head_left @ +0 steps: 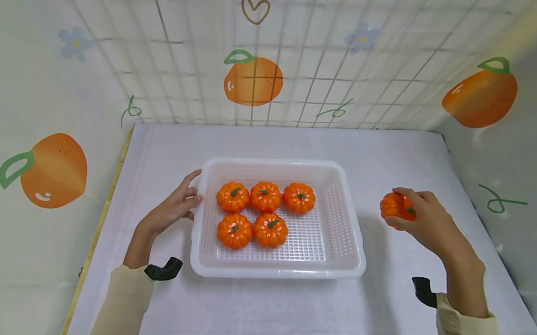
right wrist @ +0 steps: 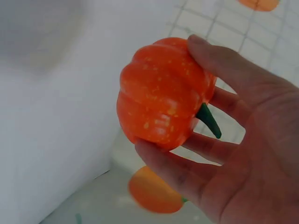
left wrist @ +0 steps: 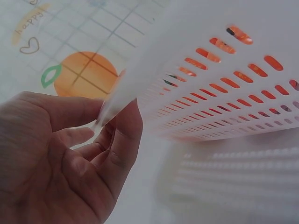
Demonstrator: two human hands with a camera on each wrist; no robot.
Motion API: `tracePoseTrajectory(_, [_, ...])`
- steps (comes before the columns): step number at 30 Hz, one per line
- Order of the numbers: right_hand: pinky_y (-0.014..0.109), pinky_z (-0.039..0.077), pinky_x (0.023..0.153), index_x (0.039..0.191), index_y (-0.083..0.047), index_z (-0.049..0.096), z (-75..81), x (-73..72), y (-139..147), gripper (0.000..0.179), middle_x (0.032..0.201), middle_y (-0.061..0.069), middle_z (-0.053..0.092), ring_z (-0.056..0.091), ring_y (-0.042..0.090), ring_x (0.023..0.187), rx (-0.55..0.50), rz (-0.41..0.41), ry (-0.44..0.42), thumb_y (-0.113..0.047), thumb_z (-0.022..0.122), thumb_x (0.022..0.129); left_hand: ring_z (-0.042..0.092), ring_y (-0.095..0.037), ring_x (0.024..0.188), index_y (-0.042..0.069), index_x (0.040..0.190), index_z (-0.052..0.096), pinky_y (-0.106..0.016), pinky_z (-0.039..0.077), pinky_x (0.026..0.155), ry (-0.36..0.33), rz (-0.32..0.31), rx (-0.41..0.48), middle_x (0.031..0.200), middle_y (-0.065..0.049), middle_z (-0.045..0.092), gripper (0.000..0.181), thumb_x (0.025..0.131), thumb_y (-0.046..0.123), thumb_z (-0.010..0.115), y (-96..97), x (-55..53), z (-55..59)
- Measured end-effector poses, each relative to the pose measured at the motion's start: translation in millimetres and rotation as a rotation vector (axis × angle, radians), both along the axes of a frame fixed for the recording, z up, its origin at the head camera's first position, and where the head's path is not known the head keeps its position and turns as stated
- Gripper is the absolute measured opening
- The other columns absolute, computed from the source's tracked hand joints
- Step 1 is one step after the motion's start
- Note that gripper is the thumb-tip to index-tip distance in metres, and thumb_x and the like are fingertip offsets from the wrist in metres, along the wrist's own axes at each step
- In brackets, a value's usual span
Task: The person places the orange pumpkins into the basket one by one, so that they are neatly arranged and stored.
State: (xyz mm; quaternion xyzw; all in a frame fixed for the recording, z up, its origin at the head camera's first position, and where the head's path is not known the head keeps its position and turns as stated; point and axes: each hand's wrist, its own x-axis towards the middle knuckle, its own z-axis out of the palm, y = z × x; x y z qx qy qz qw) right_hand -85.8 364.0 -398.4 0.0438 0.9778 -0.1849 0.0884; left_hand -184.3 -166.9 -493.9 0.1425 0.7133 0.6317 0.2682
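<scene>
A white plastic basket point(head_left: 278, 274) with a perforated floor and walls holds several small orange pumpkins. They stand in two rows toward its left side, such as the pumpkin point(head_left: 299, 198) at the right end of the back row. My left hand point(head_left: 175, 205) is at the basket's left rim; in the left wrist view its thumb and fingers pinch the rim point(left wrist: 117, 95). To the right of the basket, my right hand point(head_left: 428, 220) grips another orange pumpkin point(right wrist: 161, 93) between thumb and fingers. Its green stem point(right wrist: 209, 120) points toward the palm.
A white cloth point(head_left: 276, 319) covers the table under the basket. Pale curtains printed with oranges point(head_left: 253, 81) surround the table at the back and sides, with a wire grid showing behind the back one. Black wrist mounts point(head_left: 164, 269) show at both sleeves.
</scene>
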Motion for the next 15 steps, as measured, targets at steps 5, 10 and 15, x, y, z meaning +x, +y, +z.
tracePoseTrajectory(5, [0.065,0.050,0.081,0.148,-0.007,0.041,14.4,-12.4,-23,0.070,0.138,0.036,0.032,0.047,0.054,0.109,-0.009,0.071,0.015,-0.032,0.073,0.091,0.060,-0.035,0.101,0.024,0.160,0.006,-0.038,0.057,0.077,-0.001,-0.001,0.008,0.136,-0.028,0.046,0.068,0.106,0.018,0.047,-0.6,-0.5,-1.5])
tracePoseTrajectory(10, [0.065,0.050,0.082,0.148,-0.013,0.043,25.7,-22.0,-49,0.069,0.142,0.033,0.033,0.051,0.052,0.110,0.001,0.125,0.027,-0.033,0.075,0.090,0.060,-0.035,0.102,0.024,0.160,0.007,-0.038,0.057,0.077,0.001,-0.002,0.012,0.136,-0.028,0.046,0.068,0.106,0.018,0.046,0.1,0.0,-1.0])
tracePoseTrajectory(15, [0.063,0.052,0.079,0.147,-0.015,0.046,29.6,-30.0,-74,0.068,0.142,0.029,0.037,0.054,0.050,0.109,0.011,0.208,0.042,-0.029,0.077,0.088,0.059,-0.035,0.102,0.023,0.160,0.006,-0.038,0.056,0.077,0.003,-0.002,0.017,0.135,-0.027,0.047,0.068,0.106,0.018,0.047,0.1,-0.5,-0.8])
